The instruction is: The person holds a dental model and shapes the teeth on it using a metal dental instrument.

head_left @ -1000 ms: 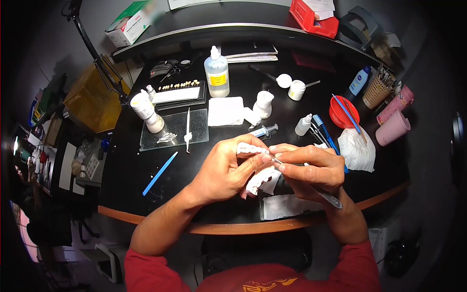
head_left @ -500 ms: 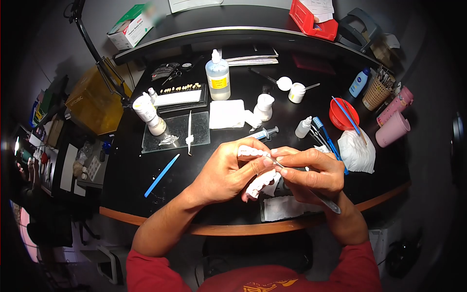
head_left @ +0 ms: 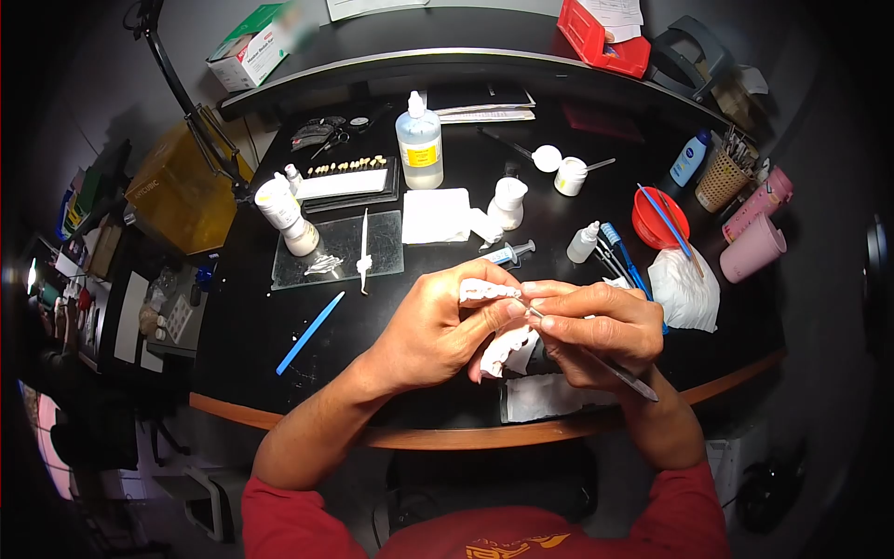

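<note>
A white plaster dental model (head_left: 506, 350), an arch with a row of teeth, is wrapped in the fingers of my left hand (head_left: 438, 326). My right hand (head_left: 601, 331) pinches a slim metal dental carving tool (head_left: 622, 374), its broad end pointing down toward the table's front edge. The tool's tip meets the model beside my left thumb, where fingers partly cover it. Behind my hands lies a syringe (head_left: 507, 253). A white paper sheet (head_left: 554, 399) rests on the table below them.
At left, a glass slab (head_left: 386, 247) bears smeared white paste, a white-handled instrument (head_left: 364, 252) and stacked jars (head_left: 279, 205). A blue stick (head_left: 310, 333) lies nearer. Behind stand a large bottle (head_left: 419, 149) and a tooth shade set (head_left: 345, 184). At right are a red bowl (head_left: 643, 228) and pink cups (head_left: 752, 247).
The dental model has turned slightly in my left hand. My right hand and the carving tool have shifted a little to the right. Objects on the table stay put.
</note>
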{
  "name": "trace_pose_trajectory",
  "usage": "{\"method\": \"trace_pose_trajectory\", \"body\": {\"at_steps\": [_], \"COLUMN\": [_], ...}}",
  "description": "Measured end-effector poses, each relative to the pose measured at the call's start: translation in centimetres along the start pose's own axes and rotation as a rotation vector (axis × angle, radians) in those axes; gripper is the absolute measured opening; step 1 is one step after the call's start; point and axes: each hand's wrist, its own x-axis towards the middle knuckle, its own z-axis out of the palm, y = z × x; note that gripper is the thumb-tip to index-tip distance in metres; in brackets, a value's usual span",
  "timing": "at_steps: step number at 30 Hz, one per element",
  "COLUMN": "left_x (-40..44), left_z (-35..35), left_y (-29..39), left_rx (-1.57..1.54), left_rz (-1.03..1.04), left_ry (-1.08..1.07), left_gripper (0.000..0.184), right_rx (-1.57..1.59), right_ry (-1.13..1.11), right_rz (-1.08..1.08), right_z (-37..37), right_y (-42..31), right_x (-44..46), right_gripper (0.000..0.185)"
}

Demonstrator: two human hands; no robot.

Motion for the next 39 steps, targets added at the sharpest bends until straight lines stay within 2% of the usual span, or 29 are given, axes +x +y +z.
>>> {"method": "trace_pose_trajectory", "body": {"at_steps": [8, 11, 14, 23, 32, 35, 39], "left_x": [0.0, 0.1, 0.1, 0.3, 0.3, 0.0, 0.0], "left_z": [0.4, 1.1, 1.0, 1.0, 0.7, 0.2, 0.3], "left_y": [0.0, -0.9, -0.4, -1.2, -0.9, 0.0, 0.0], "left_rx": [0.033, -0.080, -0.146, -0.065, 0.035, 0.113, 0.110], "left_rz": [-0.013, 0.069, -0.036, 0.131, 0.149, 0.029, 0.011], "left_ry": [0.051, 0.089, 0.062, 0.074, 0.075, 0.053, 0.068], "left_gripper": [0.012, 0.017, 0.017, 0.013, 0.013, 0.013, 0.013], "right_rx": [-0.023, -0.044, -0.056, -0.007, 0.001, -0.021, -0.082], "right_ry": [0.007, 0.002, -0.013, 0.036, 0.020, 0.008, -0.018], "right_rz": [0.015, 0.000, 0.002, 0.010, 0.016, 0.006, -0.016], "right_z": [0.3, 0.3, 0.1, 0.2, 0.1, 0.0, -0.1], "right_y": [0.2, 0.3, 0.3, 0.1, 0.0, 0.0, -0.1], "right_x": [-0.3, -0.3, -0.4, -0.2, -0.2, -0.1, -0.2], "right_gripper": [0.024, 0.024, 0.024, 0.027, 0.028, 0.027, 0.027]}}
